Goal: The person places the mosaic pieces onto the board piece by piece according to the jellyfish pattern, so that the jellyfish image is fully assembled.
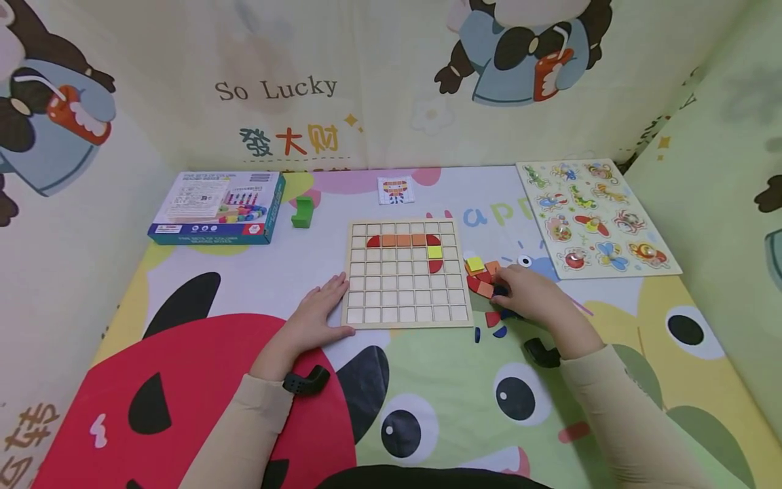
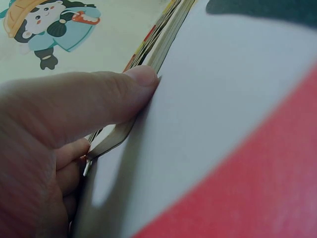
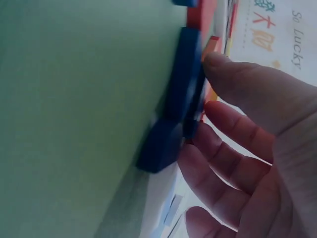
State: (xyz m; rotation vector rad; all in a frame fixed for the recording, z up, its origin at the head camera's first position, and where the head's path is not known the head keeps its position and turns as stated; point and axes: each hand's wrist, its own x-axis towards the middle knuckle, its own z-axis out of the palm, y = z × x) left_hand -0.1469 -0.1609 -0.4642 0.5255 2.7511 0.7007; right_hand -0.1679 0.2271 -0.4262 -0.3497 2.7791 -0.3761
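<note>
A wooden grid board [image 1: 391, 316] lies on the tablecloth, its upper cells holding orange square tiles [image 1: 404, 240], a yellow square tile [image 1: 434, 252] and red curved pieces [image 1: 435, 267]. My left hand [image 1: 314, 316] rests at the board's left edge, fingers extended; in the left wrist view its thumb [image 2: 111, 99] lies against that edge. To the right of the board, my right hand [image 1: 528, 292] reaches into a loose pile of yellow, orange, red and dark blue pieces [image 1: 484, 289]. The right wrist view shows its fingers bent and spread apart beside blue pieces [image 3: 183, 74], with no piece pinched between them.
Behind the board lies a small pattern card [image 1: 396, 191] with a figure of coloured tiles. A green block [image 1: 302, 212] and a flat box [image 1: 214, 207] sit at the back left. At the back right is a picture puzzle board [image 1: 599, 217] of animals.
</note>
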